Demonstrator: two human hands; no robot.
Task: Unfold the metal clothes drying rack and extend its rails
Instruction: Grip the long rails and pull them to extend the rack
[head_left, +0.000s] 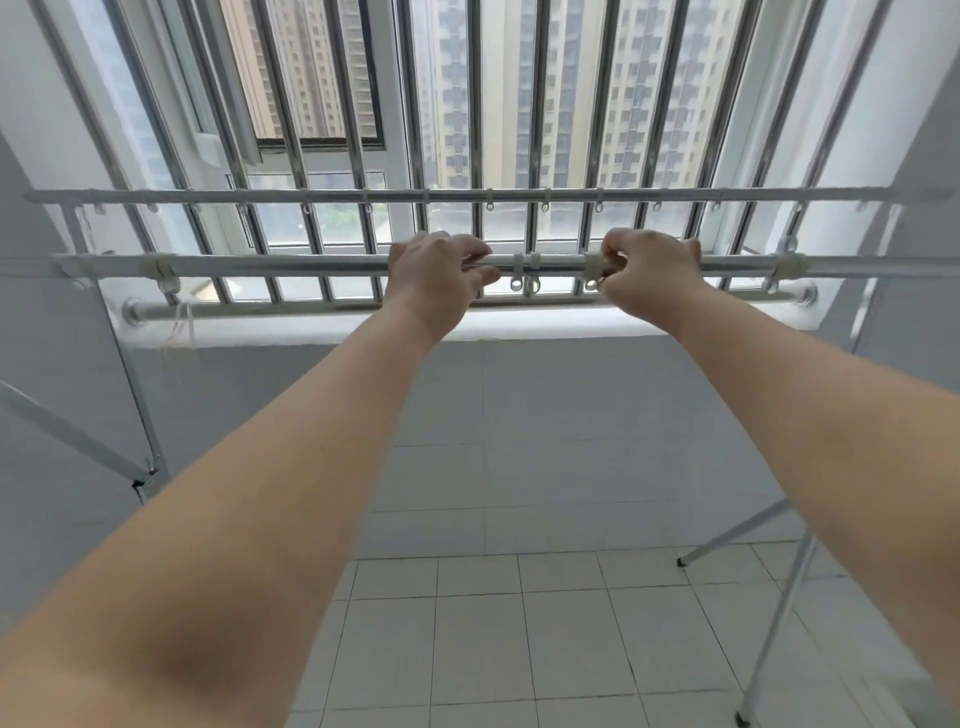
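Note:
The metal drying rack stands unfolded in front of the window, with two long horizontal rails. The near rail (291, 265) runs across the middle of the view; the far rail (311, 196) lies higher, closer to the window. Small white plastic rings (524, 270) hang along both rails. My left hand (439, 275) grips the near rail just left of centre. My right hand (647, 273) grips the same rail to the right, fingers around a white plastic collar (592, 266). Slanted rack legs (779, 608) show at lower right and lower left (78, 441).
A barred window (478, 130) with vertical steel bars fills the wall ahead, tall buildings behind it. A fixed steel pole (311, 307) runs along the sill. White walls stand at both sides. The floor (519, 649) is pale tile.

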